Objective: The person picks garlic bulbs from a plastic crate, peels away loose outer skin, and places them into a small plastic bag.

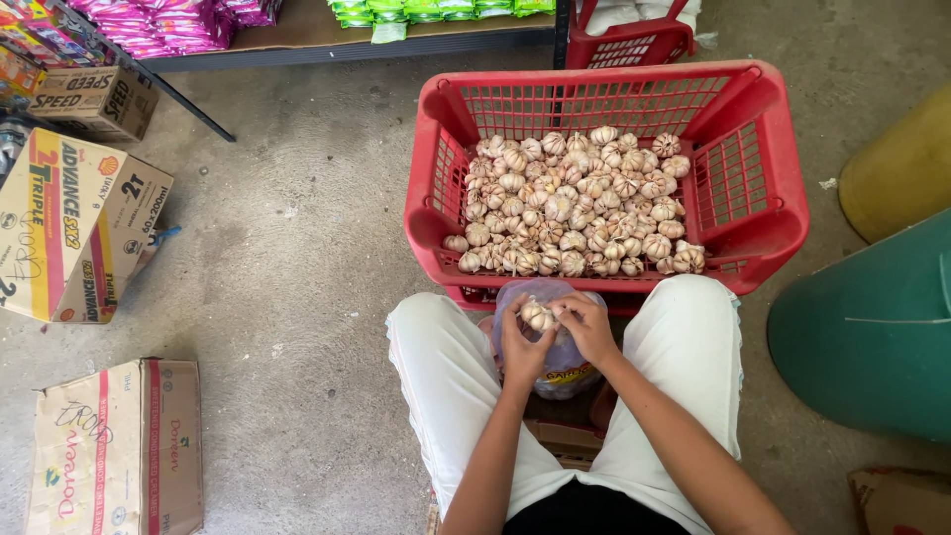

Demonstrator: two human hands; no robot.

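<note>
1. The concrete floor (297, 248) fills most of the view, grey and stained, and carries everything else.
2. A red plastic crate (758, 203) with slotted walls stands on the floor just in front of the person's knees. Its bottom is covered by a heap of whole garlic bulbs (575, 203), pale with pinkish streaks.
3. A green drum (872, 337) stands at the right, and a yellow drum (906, 163) lies just beyond it.
4. Cardboard boxes lie at the left: a printed carton (74, 228) tipped on its side, a flat brown box (119, 446) nearer the person, and a smaller box (94, 99) under the shelf.
5. A low shelf (297, 35) along the top edge holds pink packets (168, 25) and green packets (436, 8). A second red basket (629, 40) stands behind the crate.
6. The person sits with white trousers (446, 386) spread apart, knees touching the near wall of the crate.
7. A clear plastic bag (555, 337) with some print on it sits between the thighs, just below the crate's near wall, its mouth open upward.
8. The left hand (523, 347) is curled about a single garlic bulb (536, 316), holding it above the bag's mouth.
9. The right hand (589, 327) meets it from the other side, its fingers (565, 310) pinched narrow on the same bulb.
</note>
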